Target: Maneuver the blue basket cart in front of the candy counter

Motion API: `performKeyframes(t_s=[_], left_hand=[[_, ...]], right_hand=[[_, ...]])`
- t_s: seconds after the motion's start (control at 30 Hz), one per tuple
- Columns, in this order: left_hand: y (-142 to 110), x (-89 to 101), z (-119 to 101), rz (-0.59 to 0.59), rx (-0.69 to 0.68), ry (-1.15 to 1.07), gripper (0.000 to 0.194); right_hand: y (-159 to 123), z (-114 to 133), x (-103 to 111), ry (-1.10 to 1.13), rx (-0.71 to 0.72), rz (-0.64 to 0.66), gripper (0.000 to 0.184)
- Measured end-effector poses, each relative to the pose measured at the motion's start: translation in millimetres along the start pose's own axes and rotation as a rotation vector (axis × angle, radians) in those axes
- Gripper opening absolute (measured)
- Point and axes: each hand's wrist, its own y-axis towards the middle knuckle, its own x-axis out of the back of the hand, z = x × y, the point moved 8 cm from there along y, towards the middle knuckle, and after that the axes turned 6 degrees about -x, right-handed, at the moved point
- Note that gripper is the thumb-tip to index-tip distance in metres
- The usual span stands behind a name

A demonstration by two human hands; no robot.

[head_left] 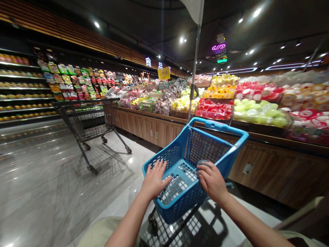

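Note:
A blue plastic shopping cart (177, 202) with perforated sides stands right in front of me, its basket bare inside. My left hand (155, 180) lies over the cart's near left rim, fingers spread and thumb pointing into the basket. At the right rim, my right hand (212, 181) has its fingers bent around a greyish-blue rounded thing (202, 162), mostly covered by the fingers; its kind does not show. The cart's blue handle (218, 126) is at the far end, and a thin pole (195, 68) with a white flag rises beside it.
A dark metal shopping cart (94, 120) stands on the tiled floor to the left. Beyond my cart runs a wood-fronted display counter (151, 127) with packaged sweets, red packs (213, 109) and pale green cups (259, 111). Stocked shelves (23, 92) line the left wall.

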Motion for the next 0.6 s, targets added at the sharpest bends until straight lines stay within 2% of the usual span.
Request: performKeyframes(t_s=[0.17,0.3,0.43,0.6], left_hand=[[1,-1.2,0,0.007,0.013,-0.007,0.079],[-1,0.6,7,0.004,0.018,-0.010,0.076],[-3,2.2,12,0.012,0.027,0.001,0.076],[-3,2.4,8,0.021,0.031,0.008,0.074]], right_hand=[[-8,46,-9,0.090,0.006,0.016,0.020],[-12,58,-15,0.085,0.073,0.047,0.023],[-11,43,-17,0.030,0.177,0.095,0.022],[-7,-5,-5,-0.067,0.176,0.139,0.022]])
